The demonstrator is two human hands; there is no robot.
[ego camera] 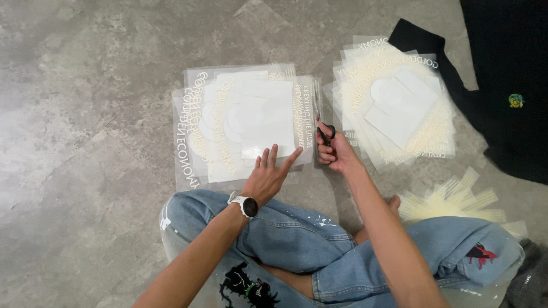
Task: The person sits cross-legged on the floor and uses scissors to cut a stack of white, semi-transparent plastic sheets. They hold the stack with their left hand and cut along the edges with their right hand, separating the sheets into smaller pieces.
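My left hand [268, 174], with a white watch on its wrist, lies flat with fingers spread on the near edge of a stack of clear transfer sheets [242, 122] with pale lettering. My right hand [335, 153] grips black-handled scissors [323, 128], whose blades run along the right edge of that stack. I sit cross-legged on the floor in blue jeans [297, 239].
A second fanned pile of similar sheets [397, 105] lies to the right. A black garment [502, 85] with a small coloured emblem fills the top right corner. Thin pale cut strips [456, 199] lie by my right knee. The floor is grey stone tile [85, 114].
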